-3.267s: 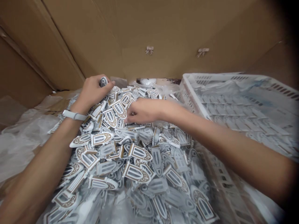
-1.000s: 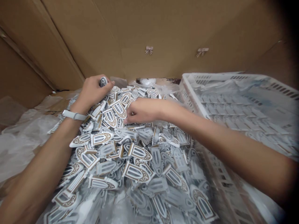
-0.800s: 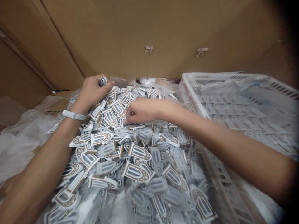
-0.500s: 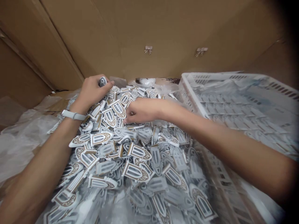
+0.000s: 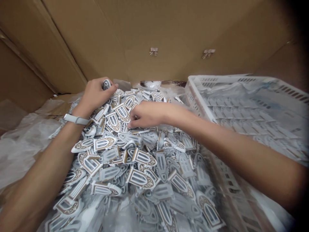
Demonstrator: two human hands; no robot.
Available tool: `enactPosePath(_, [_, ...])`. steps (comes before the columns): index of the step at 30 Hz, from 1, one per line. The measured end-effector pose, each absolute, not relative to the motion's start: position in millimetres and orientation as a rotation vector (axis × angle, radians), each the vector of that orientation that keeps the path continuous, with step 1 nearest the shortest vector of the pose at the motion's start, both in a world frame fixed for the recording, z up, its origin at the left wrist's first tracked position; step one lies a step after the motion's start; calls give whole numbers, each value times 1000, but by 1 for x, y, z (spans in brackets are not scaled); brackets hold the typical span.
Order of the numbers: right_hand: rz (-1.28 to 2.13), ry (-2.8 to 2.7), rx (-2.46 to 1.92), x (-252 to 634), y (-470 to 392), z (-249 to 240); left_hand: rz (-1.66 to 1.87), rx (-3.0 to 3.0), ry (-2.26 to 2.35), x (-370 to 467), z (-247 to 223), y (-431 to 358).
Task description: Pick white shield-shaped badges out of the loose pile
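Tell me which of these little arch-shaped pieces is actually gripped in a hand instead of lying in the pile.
The piece at the far top of the heap, pinched in the left hand. The right hand only rests on the pile.

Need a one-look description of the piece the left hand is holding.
Start at the big heap of white-and-gold arched plastic pieces and go to its far left top. There the left hand pinches one piece; unlike its flat neighbours, it is raised above the heap.

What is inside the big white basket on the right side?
The white basket holds rows of pale flat pieces under a clear plastic sheet. The sheet blurs them, so their pattern cannot be made out, and whatever lies below them is hidden.
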State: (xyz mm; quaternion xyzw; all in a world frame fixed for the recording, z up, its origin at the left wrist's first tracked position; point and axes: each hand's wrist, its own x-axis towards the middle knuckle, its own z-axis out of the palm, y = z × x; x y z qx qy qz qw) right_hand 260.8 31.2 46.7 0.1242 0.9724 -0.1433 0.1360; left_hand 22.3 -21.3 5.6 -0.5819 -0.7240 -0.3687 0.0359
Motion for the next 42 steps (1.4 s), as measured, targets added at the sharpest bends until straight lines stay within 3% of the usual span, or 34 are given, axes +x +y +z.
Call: enactPosePath(42, [-410, 2805, 392, 261, 30, 48, -1103, -1774, -2228, 22, 4, -20])
